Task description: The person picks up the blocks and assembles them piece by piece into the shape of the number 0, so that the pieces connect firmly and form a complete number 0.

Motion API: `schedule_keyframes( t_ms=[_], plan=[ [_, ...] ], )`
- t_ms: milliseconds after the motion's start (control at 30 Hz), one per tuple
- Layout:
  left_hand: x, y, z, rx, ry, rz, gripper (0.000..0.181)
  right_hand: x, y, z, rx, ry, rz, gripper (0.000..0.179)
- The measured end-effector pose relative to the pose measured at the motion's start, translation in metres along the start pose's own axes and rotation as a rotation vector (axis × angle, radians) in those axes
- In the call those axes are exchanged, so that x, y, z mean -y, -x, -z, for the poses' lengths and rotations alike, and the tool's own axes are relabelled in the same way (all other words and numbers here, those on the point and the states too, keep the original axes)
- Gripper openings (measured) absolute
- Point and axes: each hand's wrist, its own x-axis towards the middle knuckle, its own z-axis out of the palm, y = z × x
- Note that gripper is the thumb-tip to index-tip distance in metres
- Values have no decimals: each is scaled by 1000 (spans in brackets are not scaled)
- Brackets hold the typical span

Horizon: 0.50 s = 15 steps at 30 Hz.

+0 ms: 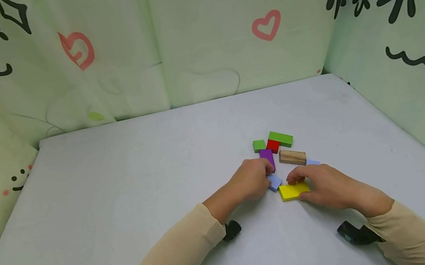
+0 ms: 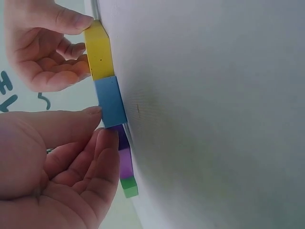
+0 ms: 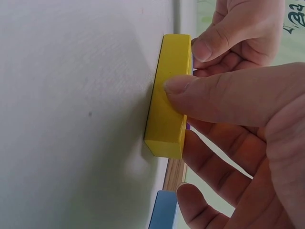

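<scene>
Pale green sheets (image 1: 185, 23) back a white table (image 1: 120, 191) as both your hands work at its blocks. From the head view, your right hand (image 1: 328, 183) grips the yellow block (image 1: 291, 192). Just left of it, touching its corner, sits a light blue block (image 1: 275, 182), at your left hand (image 1: 252, 177). Beyond the yellow block lie a purple block (image 1: 267, 159), a small green block (image 1: 259, 145), a red block (image 1: 273, 146), a long green block (image 1: 281, 138) and a wooden block (image 1: 292, 157).

At the left wrist, your thumb, hidden from above, meets the light blue block's edge, a fingertip at its end: apparently a light pinch, likely steadying it against the yellow block, whose end it abuts.

At the right wrist, your thumb presses the yellow block's near face, fingers behind, probably so opposing pressure controls it. A second blue block (image 3: 163, 210), mostly covered from above, shows more plainly past the yellow block; the red and long green ones appear only from the head.
</scene>
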Motion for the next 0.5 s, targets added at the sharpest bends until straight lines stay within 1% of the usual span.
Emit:
schedule_keyframes(
  t_ms=[167, 400, 500],
  plan=[
    [-1, 1, 1, -11, -6, 2, 27, 0, 0, 0, 0, -1, -1, 30],
    [-2, 3, 0, 7, 20, -41, 26, 0, 0, 0, 3, 0, -2, 31],
    [-3, 3, -2, 10, 15, -50, 26, -1, 0, 0, -2, -3, 9, 31]
  ],
)
